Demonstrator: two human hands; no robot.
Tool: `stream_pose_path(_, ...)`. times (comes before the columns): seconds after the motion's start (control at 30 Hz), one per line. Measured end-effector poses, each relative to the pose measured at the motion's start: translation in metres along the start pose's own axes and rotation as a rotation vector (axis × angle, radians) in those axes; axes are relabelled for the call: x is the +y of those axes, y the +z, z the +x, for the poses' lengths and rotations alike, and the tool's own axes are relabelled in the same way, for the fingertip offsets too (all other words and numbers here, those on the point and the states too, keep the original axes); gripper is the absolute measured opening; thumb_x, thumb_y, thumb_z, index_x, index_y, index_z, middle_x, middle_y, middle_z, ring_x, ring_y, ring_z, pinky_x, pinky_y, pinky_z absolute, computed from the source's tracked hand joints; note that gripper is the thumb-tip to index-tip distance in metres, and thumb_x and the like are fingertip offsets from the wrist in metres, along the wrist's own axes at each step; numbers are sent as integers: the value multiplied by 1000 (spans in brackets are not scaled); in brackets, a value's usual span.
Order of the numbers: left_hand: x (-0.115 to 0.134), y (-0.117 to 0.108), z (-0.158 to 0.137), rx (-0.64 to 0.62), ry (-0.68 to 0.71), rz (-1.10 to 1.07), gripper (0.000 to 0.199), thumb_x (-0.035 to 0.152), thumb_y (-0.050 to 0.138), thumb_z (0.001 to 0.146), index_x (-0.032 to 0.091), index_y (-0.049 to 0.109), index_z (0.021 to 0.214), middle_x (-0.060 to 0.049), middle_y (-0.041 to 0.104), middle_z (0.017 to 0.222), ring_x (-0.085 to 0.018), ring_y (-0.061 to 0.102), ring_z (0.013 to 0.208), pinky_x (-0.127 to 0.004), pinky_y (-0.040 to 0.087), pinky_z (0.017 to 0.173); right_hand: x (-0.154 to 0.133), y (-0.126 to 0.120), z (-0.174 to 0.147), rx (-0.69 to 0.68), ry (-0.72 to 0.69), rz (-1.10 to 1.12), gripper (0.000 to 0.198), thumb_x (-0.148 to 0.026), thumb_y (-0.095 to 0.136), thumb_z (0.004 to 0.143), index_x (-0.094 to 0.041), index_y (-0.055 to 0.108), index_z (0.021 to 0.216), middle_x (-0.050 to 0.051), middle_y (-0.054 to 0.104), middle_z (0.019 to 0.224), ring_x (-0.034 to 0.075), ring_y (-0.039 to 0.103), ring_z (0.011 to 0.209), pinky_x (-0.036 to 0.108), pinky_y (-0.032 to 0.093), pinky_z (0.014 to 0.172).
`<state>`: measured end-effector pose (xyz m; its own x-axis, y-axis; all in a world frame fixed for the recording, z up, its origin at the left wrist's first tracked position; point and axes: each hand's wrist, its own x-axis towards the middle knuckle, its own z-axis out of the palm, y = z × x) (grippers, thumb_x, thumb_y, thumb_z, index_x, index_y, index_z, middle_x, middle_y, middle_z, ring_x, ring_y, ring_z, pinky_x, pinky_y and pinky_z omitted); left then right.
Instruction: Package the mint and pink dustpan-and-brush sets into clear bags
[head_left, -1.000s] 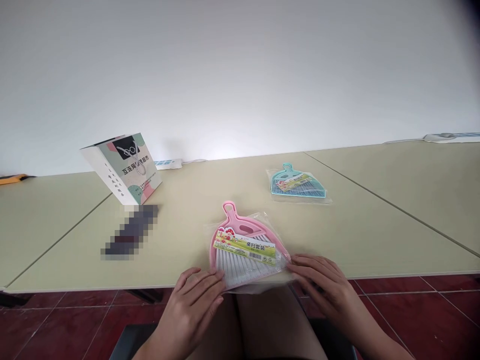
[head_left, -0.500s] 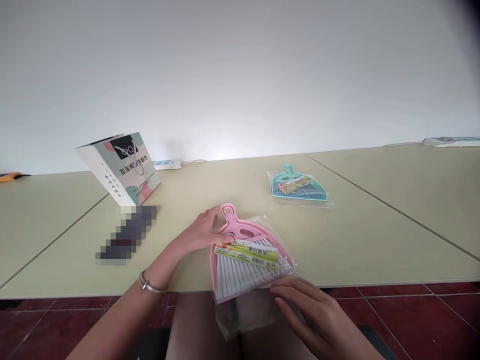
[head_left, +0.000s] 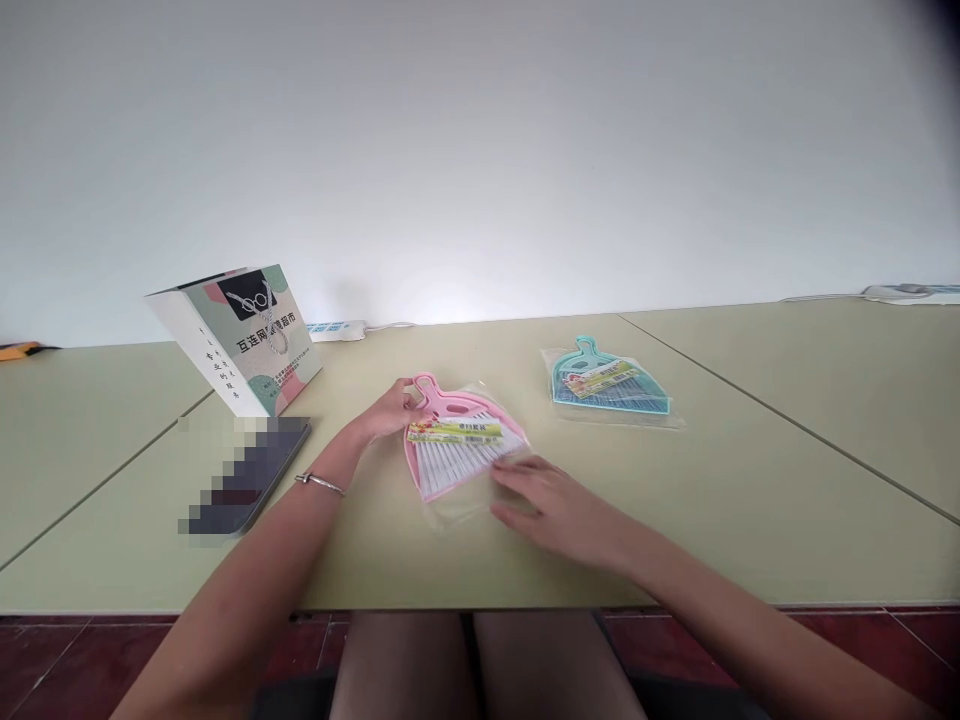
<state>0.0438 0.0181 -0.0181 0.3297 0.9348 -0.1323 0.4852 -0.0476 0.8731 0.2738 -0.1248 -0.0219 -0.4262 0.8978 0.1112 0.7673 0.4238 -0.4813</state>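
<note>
Gripping one pink dustpan set (head_left: 469,465) by its upper left side, beside the handle, the left hand (head_left: 390,409) has its thumb on top and its fingers around the edge. The right hand (head_left: 551,507) has its fingers at the lower right corner of the clear wrapper; whether they pinch it cannot be told.

Two dustpan sets are in view, each in one clear bag with one printed label. The pink one is between the hands, near the front middle of the bench (head_left: 720,540); the other, a teal dustpan set (head_left: 637,385), lies farther back to the right. One paper bag (head_left: 262,345) leans at the left, and one dark flat object (head_left: 251,480), partly pixelated, lies before it. One bracelet (head_left: 320,484) circles the left wrist.

The bench is pale green-yellow, crossed by two seams. Along its back are two white strips, one behind the bag and one at far right, and one orange item (head_left: 19,351) at far left. Behind rises a plain whitish wall (head_left: 480,150); below, two legs show above dark red floor tiles (head_left: 60,660).
</note>
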Motion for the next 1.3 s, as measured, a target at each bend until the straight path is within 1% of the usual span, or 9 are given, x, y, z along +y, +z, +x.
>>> stream_pose_path(0.1, -12, -12, 10, 168, -54, -101, 83, 37, 76, 60, 17, 34, 129, 0, 58, 80, -20, 59, 82, -30, 42, 75, 25, 1, 44, -39, -39, -6, 36, -22, 49, 80, -15, 63, 113, 12, 57, 127, 29, 46, 124, 44, 38, 101)
stream_pose_path(0.23, -21, -20, 10, 321, -71, -216, 77, 31, 75, 63, 21, 32, 126, 0, 55, 84, -18, 60, 83, -28, 44, 73, 50, 5, 72, -6, 27, 231, 39, -21, 50, 79, -19, 61, 116, 8, 59, 125, 24, 55, 114, 39, 41, 97)
stream_pose_path(0.47, -3, 6, 7, 604, -5, -526, 64, 29, 76, 61, 23, 36, 111, 2, 48, 83, -13, 60, 70, -25, 49, 60, 48, 8, 93, 299, 462, 1224, 21, -21, 63, 75, -19, 59, 95, 4, 70, 95, 15, 65, 93, 30, 48, 92)
stream_pose_path(0.6, 11, 28, -1, 562, 86, -611, 47, 42, 76, 57, 21, 42, 82, 6, 49, 72, -10, 58, 63, -23, 49, 57, 45, 8, 102, 409, 587, 1578, 14, -13, 67, 71, -19, 56, 77, 1, 69, 74, 11, 66, 69, 24, 54, 74)
stream_pose_path(0.77, 16, 22, -4, 306, 182, -564, 46, 48, 74, 57, 17, 40, 59, 4, 55, 63, -9, 56, 60, -24, 50, 63, 46, 4, 99, 364, 545, 1573, 17, -10, 69, 68, -18, 58, 77, 1, 69, 76, 13, 66, 68, 23, 54, 64)
stream_pose_path(0.9, 10, 8, 3, 412, 178, -596, 43, 47, 76, 56, 17, 44, 60, 5, 56, 61, -9, 57, 62, -27, 50, 70, 39, -7, 94, 458, 459, 1435, 20, -13, 70, 68, -21, 56, 80, -3, 68, 71, 12, 65, 66, 24, 52, 62)
stream_pose_path(1.0, 7, 5, 5, 513, 179, -633, 44, 47, 76, 54, 17, 44, 59, 4, 57, 64, -10, 59, 67, -28, 49, 75, 34, -15, 90, 341, 517, 1447, 17, -12, 68, 69, -20, 57, 80, 0, 70, 75, 14, 66, 70, 27, 53, 66)
stream_pose_path(1.2, 9, -17, -3, 457, 78, -548, 41, 57, 65, 65, 18, 56, 69, -3, 62, 91, -19, 61, 93, -33, 46, 84, 48, -28, 82, 350, 455, 1403, 24, -14, 68, 69, -22, 60, 89, 0, 71, 85, 13, 65, 76, 24, 51, 68)
stream_pose_path(1.3, 12, -28, -9, 459, 32, -449, 46, 61, 59, 67, 19, 62, 85, -8, 64, 104, -22, 60, 98, -35, 46, 82, 52, -32, 77, 233, 382, 1333, 28, -19, 70, 67, -22, 62, 94, 1, 71, 90, 15, 64, 82, 25, 49, 69)
